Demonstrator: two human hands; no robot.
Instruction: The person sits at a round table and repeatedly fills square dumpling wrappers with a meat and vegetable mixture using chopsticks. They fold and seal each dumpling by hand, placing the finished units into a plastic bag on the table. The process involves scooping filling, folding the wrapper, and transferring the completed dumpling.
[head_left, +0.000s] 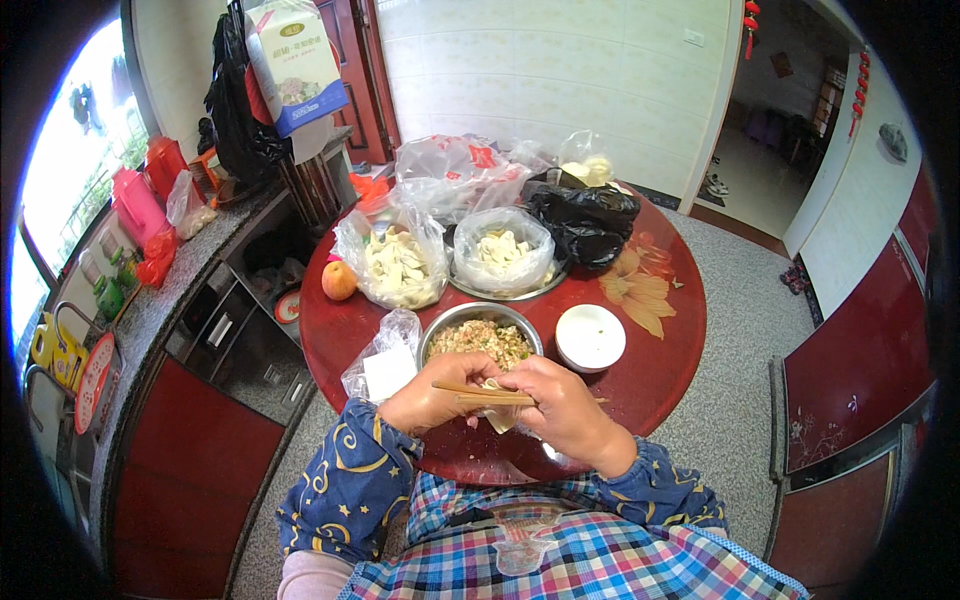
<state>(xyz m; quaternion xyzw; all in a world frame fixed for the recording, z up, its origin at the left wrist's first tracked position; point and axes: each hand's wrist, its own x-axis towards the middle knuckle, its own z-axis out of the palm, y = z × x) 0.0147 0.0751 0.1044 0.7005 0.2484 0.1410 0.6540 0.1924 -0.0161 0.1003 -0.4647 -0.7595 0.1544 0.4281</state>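
Both hands meet over the near side of the round table, in front of a metal bowl (537, 335) of minced filling (484, 341). My right hand (566, 405) grips a pair of wooden chopsticks (491, 397), which lie crosswise, pointing left. Between the fingers of my left hand (446, 386) and my right is a pale dough wrapper (501, 421), partly folded; the hands and chopsticks hide much of it. A stack of square white wrappers (390, 373) rests on a clear plastic bag (394, 334), left of the bowl. To its right stands a white bowl (590, 337).
Farther back on the red table (652, 390) are a bag of folded dumplings (397, 262), another bagged batch (501, 251) on a metal tray, a black plastic bag (589, 221) and an apple (339, 280). A granite counter (169, 300) runs along the left.
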